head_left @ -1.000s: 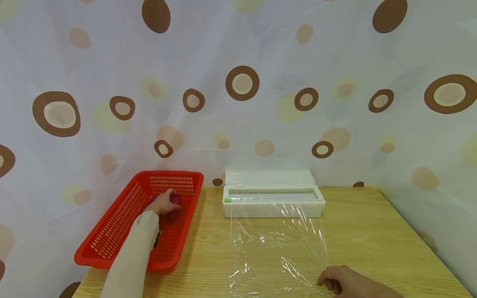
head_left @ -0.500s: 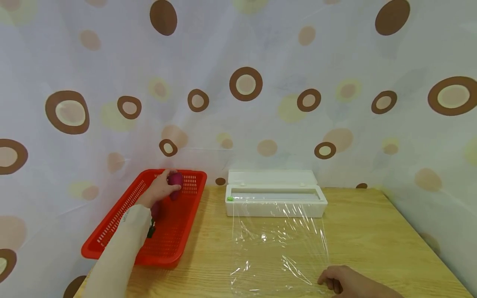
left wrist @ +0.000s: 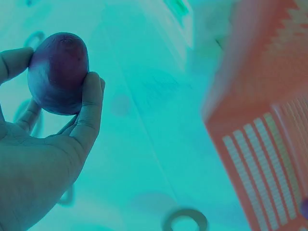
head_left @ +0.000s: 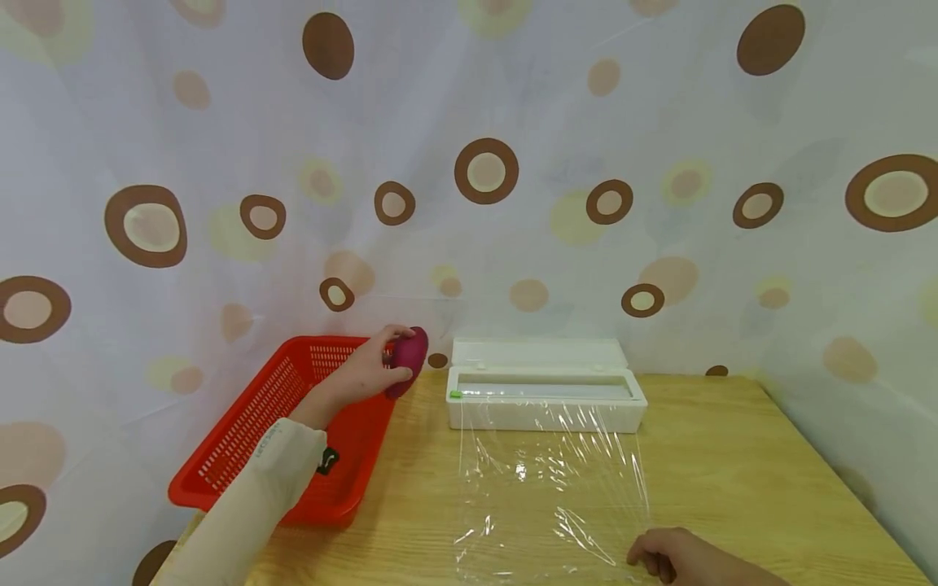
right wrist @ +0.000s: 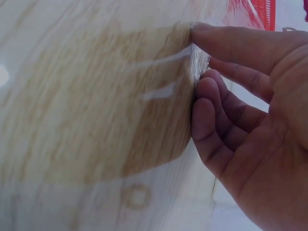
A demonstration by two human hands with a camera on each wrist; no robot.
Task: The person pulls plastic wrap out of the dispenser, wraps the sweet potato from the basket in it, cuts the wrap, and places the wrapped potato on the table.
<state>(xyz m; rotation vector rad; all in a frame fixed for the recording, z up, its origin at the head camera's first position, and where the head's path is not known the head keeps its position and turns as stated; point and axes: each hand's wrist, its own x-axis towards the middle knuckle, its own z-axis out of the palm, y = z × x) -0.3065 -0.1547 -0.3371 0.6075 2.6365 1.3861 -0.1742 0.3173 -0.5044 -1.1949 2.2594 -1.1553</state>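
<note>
My left hand (head_left: 359, 376) holds a purple sweet potato (head_left: 410, 358) just over the right rim of the red basket (head_left: 344, 506). In the left wrist view, thumb and fingers grip this sweet potato (left wrist: 60, 74) around its sides. At the table's front, my right hand (head_left: 677, 555) pinches the near right edge of a sheet of clear cling film (head_left: 542, 496). That film stretches forward from a white dispenser box (head_left: 545, 417) whose lid stands open. The right wrist view shows film bunched between the thumb and curled fingers of the right hand (right wrist: 250, 101).
A wooden table (head_left: 740, 472) carries everything. Behind it hangs a white patterned sheet (head_left: 542, 106). The box has a small green slider (head_left: 455, 395) at its left end. At the left wrist view's right edge, a purple bit (left wrist: 304, 208) shows by the basket.
My left hand has lifted the sweet potato out of the basket and carried it right, past the rim. The right hand stays in place on the film. The view has shifted slightly.
</note>
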